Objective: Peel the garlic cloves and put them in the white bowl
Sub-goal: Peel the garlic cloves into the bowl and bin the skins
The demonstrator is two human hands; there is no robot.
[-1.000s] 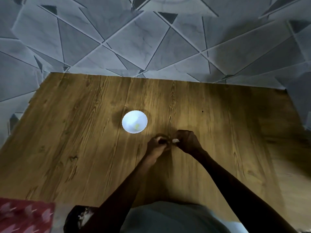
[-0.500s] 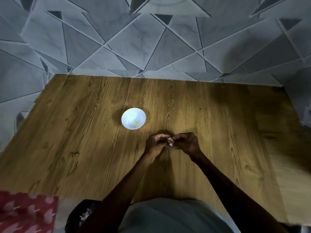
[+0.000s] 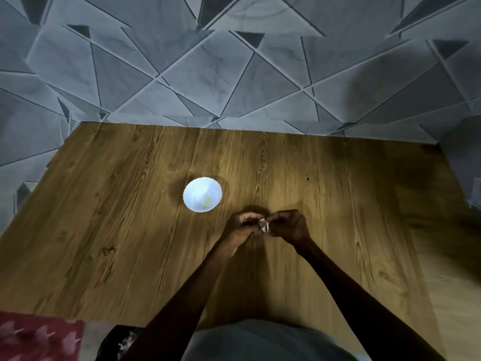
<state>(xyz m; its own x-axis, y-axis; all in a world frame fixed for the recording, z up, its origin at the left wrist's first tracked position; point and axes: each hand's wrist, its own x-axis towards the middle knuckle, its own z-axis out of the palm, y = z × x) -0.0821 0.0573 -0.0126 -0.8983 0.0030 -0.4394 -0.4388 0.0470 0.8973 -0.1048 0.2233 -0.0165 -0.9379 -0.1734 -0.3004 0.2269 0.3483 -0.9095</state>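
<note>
Near white bowl (image 3: 197, 189), garlic clove (image 3: 264, 225), unmoved.

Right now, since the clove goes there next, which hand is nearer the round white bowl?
Left. The left hand sits just right of the round white bowl and closer to the person; the right hand is farther right, beyond the small pale garlic clove both pinch.

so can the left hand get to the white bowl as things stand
Probably yes. The white bowl sits just ahead and left of the left hand, with only bare table between them. That hand is busy, though: with the right hand, it pinches a garlic clove.
</note>
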